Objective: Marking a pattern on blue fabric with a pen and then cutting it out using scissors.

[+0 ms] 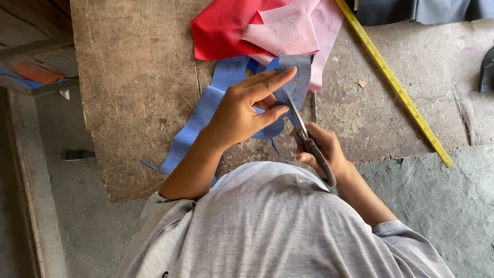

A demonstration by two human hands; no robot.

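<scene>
A worn wooden desk (139, 77), scratched and stained, fills the upper part of the frame. Its edge runs down the left side, and beyond it, at the far left, a grey concrete floor (56, 216) is seen. At the lower right lies a grey, rough surface (442, 206), a little darker than the desk.

At the top centre a red and pink fabric (226, 28) lies folded on the desk. A yellow measuring tape (396, 85) crosses the desk diagonally from the top centre to the right.

A long blue fabric strip (206, 108) runs from the centre down to the lower left; its upper end shows a grey woven side. The left hand (242, 110) holds this end, the grip closed around the strip with the index finger stretched out. Just beside it, the right hand (321, 149) has its grip clenched on the handles of the scissors (303, 131), whose blades touch the strip's edge.
</scene>
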